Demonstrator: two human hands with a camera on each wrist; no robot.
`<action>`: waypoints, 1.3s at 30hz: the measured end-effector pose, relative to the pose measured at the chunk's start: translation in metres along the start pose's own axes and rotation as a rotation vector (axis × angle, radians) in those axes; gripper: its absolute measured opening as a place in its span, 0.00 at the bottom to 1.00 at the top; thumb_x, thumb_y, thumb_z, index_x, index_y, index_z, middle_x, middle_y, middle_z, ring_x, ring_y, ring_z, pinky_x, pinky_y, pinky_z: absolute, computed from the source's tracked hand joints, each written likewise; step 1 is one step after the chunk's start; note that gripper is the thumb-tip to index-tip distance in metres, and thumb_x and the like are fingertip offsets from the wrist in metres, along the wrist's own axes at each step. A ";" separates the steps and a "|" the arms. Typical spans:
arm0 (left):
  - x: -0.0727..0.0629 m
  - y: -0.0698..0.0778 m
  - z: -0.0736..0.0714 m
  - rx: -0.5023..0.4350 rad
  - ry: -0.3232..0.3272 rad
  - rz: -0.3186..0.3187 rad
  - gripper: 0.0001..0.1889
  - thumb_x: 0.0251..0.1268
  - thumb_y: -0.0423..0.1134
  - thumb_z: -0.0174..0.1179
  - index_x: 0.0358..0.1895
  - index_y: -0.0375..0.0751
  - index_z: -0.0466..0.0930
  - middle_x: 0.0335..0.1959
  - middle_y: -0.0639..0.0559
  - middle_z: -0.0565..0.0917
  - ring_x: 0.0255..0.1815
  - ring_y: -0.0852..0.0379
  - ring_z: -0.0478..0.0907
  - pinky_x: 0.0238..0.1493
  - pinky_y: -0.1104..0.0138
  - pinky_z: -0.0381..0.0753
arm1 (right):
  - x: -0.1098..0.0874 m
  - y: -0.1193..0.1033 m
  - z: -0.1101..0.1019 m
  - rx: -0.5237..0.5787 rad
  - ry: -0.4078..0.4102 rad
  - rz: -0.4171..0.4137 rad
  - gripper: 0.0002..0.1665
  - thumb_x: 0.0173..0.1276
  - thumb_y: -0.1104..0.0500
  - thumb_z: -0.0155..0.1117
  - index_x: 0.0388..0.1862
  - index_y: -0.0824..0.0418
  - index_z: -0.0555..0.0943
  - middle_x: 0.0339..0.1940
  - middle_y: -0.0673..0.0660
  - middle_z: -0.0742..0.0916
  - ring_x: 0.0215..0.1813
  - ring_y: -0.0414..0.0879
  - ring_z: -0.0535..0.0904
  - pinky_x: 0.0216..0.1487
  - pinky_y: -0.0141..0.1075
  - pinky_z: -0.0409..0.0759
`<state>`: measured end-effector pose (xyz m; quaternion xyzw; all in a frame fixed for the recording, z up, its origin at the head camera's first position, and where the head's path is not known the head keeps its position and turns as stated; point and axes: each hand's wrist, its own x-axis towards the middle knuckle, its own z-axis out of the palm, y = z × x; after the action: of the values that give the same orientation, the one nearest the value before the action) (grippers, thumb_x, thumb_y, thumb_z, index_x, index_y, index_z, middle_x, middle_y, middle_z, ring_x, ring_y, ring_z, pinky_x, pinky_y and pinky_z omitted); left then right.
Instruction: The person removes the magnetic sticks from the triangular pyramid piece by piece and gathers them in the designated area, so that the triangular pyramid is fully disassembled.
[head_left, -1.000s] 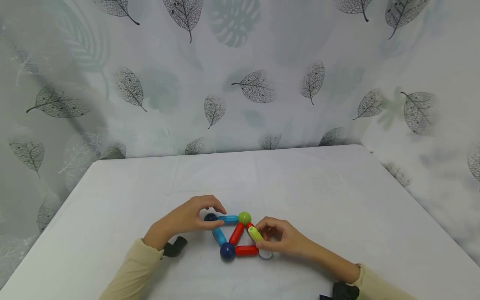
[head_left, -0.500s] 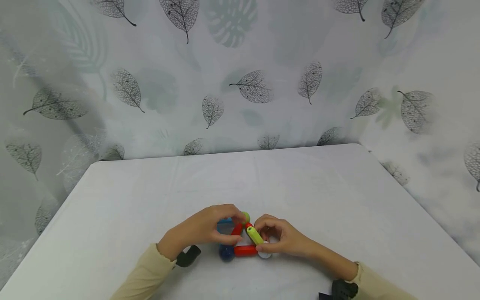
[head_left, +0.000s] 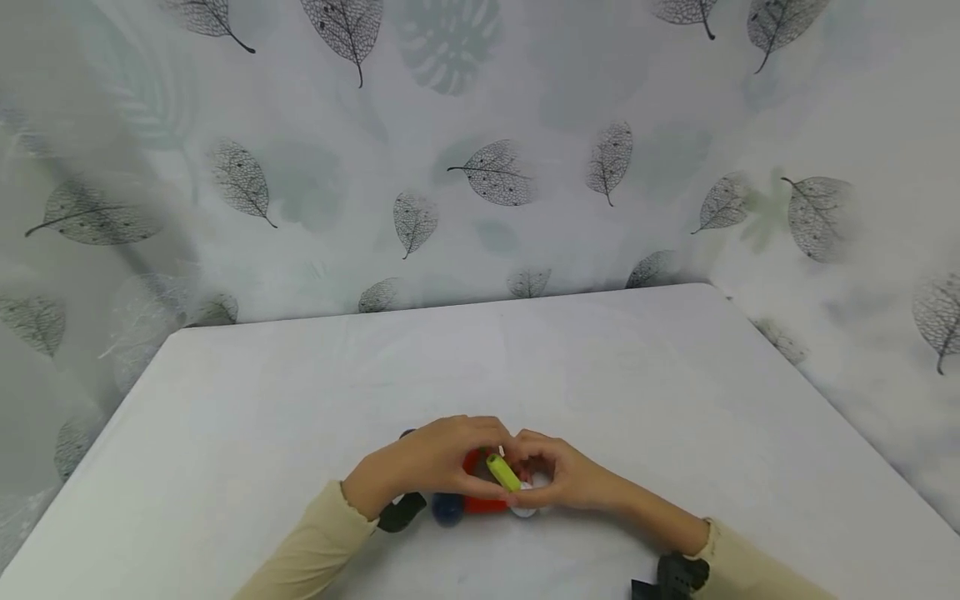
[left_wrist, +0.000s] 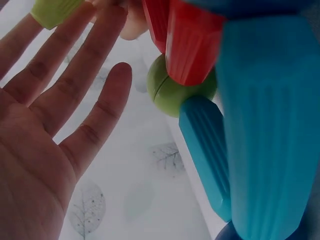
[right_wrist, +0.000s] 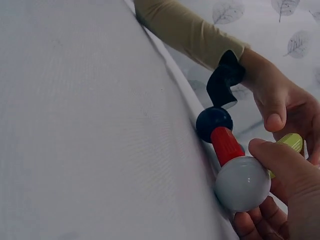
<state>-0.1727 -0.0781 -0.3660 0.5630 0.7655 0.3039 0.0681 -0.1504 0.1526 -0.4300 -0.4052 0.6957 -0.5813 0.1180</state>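
Note:
My right hand pinches a yellow-green magnetic rod and stays beside the white ball. Around that rod's other side, my left hand reaches in with thumb and fingers apart; in the left wrist view its fingers look nearly straight. Between and under the hands lies a flat shape of rods and balls. It includes a dark blue ball, red rods, a green ball and blue rods. In the head view the left hand hides most of the blue rods and the green ball.
A white-covered table carries the shape near its front. Behind it hangs a leaf-patterned curtain. Each wrist wears a black strap mount, such as the left mount.
My left hand has moved right, from beside the blue rods over the shape to the yellow-green rod. The right hand keeps its pinch on that rod, almost in place.

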 end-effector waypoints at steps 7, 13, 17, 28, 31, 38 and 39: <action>-0.006 -0.003 0.010 0.041 -0.022 -0.016 0.11 0.62 0.41 0.68 0.46 0.48 0.85 0.47 0.56 0.81 0.47 0.67 0.78 0.55 0.71 0.75 | -0.001 0.004 0.004 -0.139 -0.019 0.028 0.23 0.52 0.59 0.80 0.43 0.53 0.78 0.39 0.49 0.76 0.35 0.45 0.74 0.37 0.31 0.77; -0.004 -0.004 0.011 0.039 -0.033 -0.026 0.10 0.63 0.40 0.67 0.47 0.47 0.84 0.45 0.57 0.82 0.45 0.68 0.77 0.53 0.73 0.75 | -0.004 0.004 0.004 -0.134 -0.008 0.026 0.20 0.54 0.59 0.78 0.43 0.53 0.78 0.39 0.50 0.77 0.36 0.45 0.73 0.38 0.31 0.76; -0.003 -0.004 0.010 0.014 -0.044 -0.032 0.10 0.63 0.39 0.66 0.47 0.45 0.84 0.45 0.56 0.82 0.44 0.69 0.77 0.50 0.76 0.76 | -0.004 0.004 0.003 -0.136 -0.007 0.021 0.19 0.55 0.59 0.78 0.43 0.54 0.78 0.39 0.51 0.77 0.36 0.47 0.73 0.37 0.31 0.76; -0.004 -0.010 0.005 -0.047 -0.022 -0.003 0.11 0.61 0.36 0.67 0.47 0.42 0.85 0.44 0.53 0.84 0.44 0.68 0.78 0.47 0.76 0.78 | -0.001 0.005 0.004 -0.164 0.005 -0.030 0.19 0.57 0.59 0.77 0.44 0.54 0.78 0.40 0.52 0.77 0.37 0.47 0.72 0.37 0.31 0.76; -0.004 -0.010 0.003 -0.051 -0.023 -0.009 0.12 0.60 0.36 0.67 0.47 0.42 0.85 0.44 0.53 0.84 0.43 0.68 0.78 0.46 0.76 0.78 | 0.001 0.005 0.003 -0.167 0.009 -0.026 0.19 0.56 0.59 0.77 0.44 0.54 0.78 0.40 0.52 0.77 0.37 0.47 0.73 0.37 0.31 0.75; -0.004 -0.016 0.002 -0.108 -0.019 -0.021 0.12 0.61 0.37 0.66 0.48 0.40 0.84 0.43 0.52 0.85 0.42 0.69 0.78 0.46 0.76 0.79 | 0.001 0.004 0.003 -0.163 0.012 -0.027 0.19 0.55 0.60 0.77 0.43 0.55 0.78 0.39 0.52 0.77 0.37 0.47 0.73 0.37 0.31 0.76; -0.005 -0.017 0.002 -0.120 -0.018 -0.028 0.13 0.62 0.37 0.65 0.49 0.40 0.84 0.43 0.52 0.85 0.42 0.69 0.78 0.46 0.76 0.79 | 0.001 0.004 0.004 -0.158 0.012 -0.025 0.19 0.56 0.60 0.77 0.42 0.55 0.78 0.39 0.52 0.77 0.36 0.46 0.73 0.37 0.31 0.76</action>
<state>-0.1837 -0.0843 -0.3781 0.5498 0.7531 0.3431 0.1130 -0.1504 0.1493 -0.4345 -0.4186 0.7351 -0.5281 0.0743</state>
